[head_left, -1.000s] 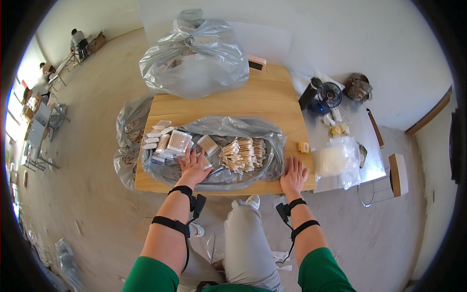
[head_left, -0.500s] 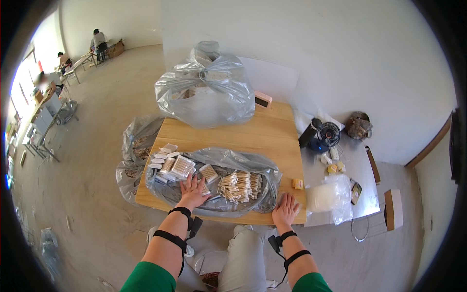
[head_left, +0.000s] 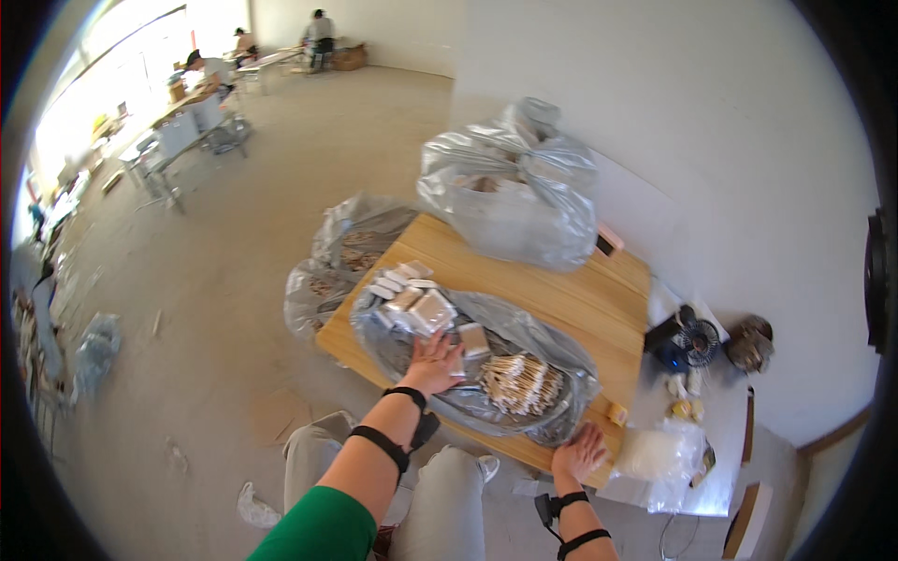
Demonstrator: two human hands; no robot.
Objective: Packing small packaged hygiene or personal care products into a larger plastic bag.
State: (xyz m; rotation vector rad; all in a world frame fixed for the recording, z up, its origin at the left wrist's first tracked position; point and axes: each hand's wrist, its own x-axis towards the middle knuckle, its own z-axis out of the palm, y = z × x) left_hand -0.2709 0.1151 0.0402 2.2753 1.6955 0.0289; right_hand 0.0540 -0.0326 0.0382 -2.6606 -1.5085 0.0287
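Observation:
A grey plastic bag lies spread on the wooden table. Its right part bears a heap of loose cotton swabs; on its left part, several packs of cotton swabs are piled, with a single pack apart from them. My left hand rests, fingers spread, on the bag's near side, against another small pack that it partly hides. At the near right table edge, my right hand lies flat with nothing in it, beside a small yellow box.
A large tied grey bag stands at the table's far side. More swabs fill a bag beyond the left edge. A side table on the right bears a small black fan and clear plastic bags. Other people work far left.
The view has swung to the left, so the table appears farther right and tilted. Both hands keep about the same places on the bag and table edge.

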